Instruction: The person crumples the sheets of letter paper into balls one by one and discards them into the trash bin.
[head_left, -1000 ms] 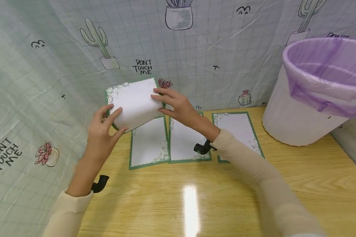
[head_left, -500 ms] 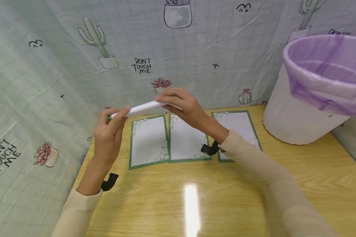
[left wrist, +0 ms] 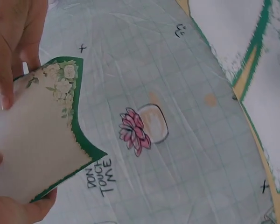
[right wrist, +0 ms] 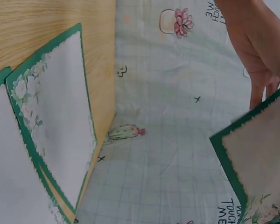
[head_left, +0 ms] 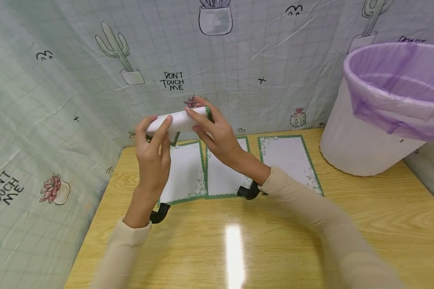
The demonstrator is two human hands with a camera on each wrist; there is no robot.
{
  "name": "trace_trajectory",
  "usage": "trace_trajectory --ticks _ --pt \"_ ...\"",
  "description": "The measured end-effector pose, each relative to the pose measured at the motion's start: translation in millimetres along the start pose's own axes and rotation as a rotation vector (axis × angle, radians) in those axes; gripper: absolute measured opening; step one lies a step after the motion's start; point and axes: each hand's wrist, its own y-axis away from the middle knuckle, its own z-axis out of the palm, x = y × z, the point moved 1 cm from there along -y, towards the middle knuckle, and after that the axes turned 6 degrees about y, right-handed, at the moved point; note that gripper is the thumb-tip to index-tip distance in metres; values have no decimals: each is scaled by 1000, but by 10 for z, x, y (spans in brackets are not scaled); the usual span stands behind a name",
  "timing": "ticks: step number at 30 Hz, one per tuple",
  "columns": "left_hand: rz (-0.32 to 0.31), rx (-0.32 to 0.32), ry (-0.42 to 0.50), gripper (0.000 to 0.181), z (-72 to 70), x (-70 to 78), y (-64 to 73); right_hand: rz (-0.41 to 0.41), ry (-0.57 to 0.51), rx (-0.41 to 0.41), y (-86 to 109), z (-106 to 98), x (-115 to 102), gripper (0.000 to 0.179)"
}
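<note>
Both hands hold up a white sheet of paper (head_left: pixel 179 120) with a green border and printed white flowers, above the far side of the table. My left hand (head_left: pixel 152 160) pinches its left end, thumb and fingers on opposite sides. At the right end, my right hand (head_left: pixel 220 138) grips it between thumb and fingers. The sheet bends over in a curve, and a green-edged corner hangs below it. Flowers along one edge show on the sheet (left wrist: pixel 42 126) in the left wrist view. In the right wrist view, a green corner of the sheet (right wrist: pixel 256 144) points outward.
Three matching bordered sheets lie on the wooden table (head_left: pixel 202 241): a left sheet (head_left: pixel 184 172), a middle sheet (head_left: pixel 224 178) and a right sheet (head_left: pixel 285 158). A white bin (head_left: pixel 358 136) with a purple liner (head_left: pixel 387 104) stands at right. A cactus-print curtain (head_left: pixel 231 72) hangs behind.
The raised sheet has tipped from facing the head camera to edge-on, and now curves over. My left hand has moved rightward, nearer my right hand. The sheets on the table stay put.
</note>
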Motion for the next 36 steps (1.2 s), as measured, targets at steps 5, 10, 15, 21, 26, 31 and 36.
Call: trace_trajectory --ticks 5,10,15,21,26,31,36 --pt "4 11 57 39 86 46 2 21 -11 -29 24 9 -3 53" --pt "-39 37 102 32 110 54 -7 10 0 -53 23 11 -1 48" --pt "-123 51 188 23 106 105 -63 -10 -6 -51 24 0 -6 37" --pt "-159 21 297 16 58 251 -145 -8 -55 -39 -7 -24 3 27" --pt "-199 -45 404 14 23 239 -155 123 -240 -158 -53 -126 74 28" --pt "-263 -138 565 14 -19 180 -150 196 -575 -354 -133 -320 185 25" --pt "-298 -225 743 21 -33 115 -143 162 -711 -519 -171 -384 192 23"
